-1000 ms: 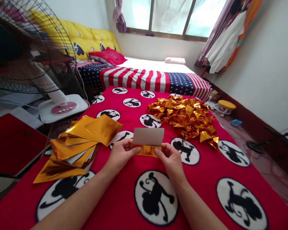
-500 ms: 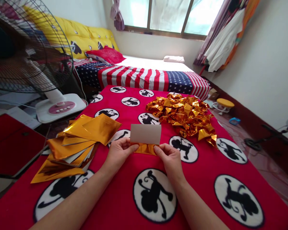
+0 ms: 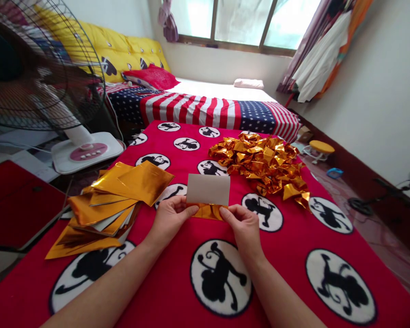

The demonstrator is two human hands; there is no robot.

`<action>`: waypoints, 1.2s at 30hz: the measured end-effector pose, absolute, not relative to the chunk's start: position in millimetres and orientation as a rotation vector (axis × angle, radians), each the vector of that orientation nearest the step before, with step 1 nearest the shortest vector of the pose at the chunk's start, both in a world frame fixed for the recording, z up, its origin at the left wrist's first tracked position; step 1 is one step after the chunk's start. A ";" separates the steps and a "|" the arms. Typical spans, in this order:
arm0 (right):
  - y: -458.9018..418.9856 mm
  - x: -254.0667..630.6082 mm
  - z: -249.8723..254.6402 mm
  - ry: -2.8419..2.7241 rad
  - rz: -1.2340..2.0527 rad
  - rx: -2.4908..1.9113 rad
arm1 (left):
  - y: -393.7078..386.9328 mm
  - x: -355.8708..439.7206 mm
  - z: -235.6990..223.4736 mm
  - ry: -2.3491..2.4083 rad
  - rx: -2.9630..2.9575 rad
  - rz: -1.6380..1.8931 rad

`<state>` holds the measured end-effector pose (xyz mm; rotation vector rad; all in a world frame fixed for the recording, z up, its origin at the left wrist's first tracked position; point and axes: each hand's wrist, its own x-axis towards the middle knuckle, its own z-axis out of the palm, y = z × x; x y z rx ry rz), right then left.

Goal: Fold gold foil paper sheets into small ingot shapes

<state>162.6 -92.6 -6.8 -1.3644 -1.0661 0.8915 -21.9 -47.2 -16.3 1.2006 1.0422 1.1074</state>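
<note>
Over red blanket (image 3: 287, 237), left hand (image 3: 171, 218) and right hand (image 3: 244, 225) pinch gold foil sheet (image 3: 208, 193).

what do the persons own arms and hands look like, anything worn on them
Both arms are bare as far as the picture shows: no sleeves, gloves, watch or bracelet in view. The left hand and right hand show no rings on the visible fingers, and the nails look short and unpainted.

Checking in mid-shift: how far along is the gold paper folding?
Done: a heap of folded gold pieces lies on the red blanket. In hand: the left hand and right hand pinch one half-folded sheet, grey side showing. Left: a loose stack of flat gold sheets beside the left hand.
</note>
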 end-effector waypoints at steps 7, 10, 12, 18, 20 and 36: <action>-93.6 162.3 -8.4 -1.078 0.872 -1.391 | -47.6 -22.1 -18.1 1.094 1.244 1.111; -93.8 161.4 -9.2 -1.126 0.803 -1.458 | -49.0 -21.0 -15.6 1.169 1.320 1.120; -93.6 161.0 -9.8 -1.185 0.722 -1.529 | -50.3 -20.2 -12.8 1.252 1.403 1.125; -93.3 159.6 -10.3 -1.418 0.453 -1.800 | -54.7 -17.7 -5.8 1.487 1.759 1.027; -93.5 158.4 -9.1 -1.490 0.366 -1.876 | -56.5 -16.3 -5.7 1.524 1.856 0.989; -93.0 154.7 -5.2 -1.614 0.243 -2.046 | -57.7 -18.4 -8.5 1.467 2.430 0.839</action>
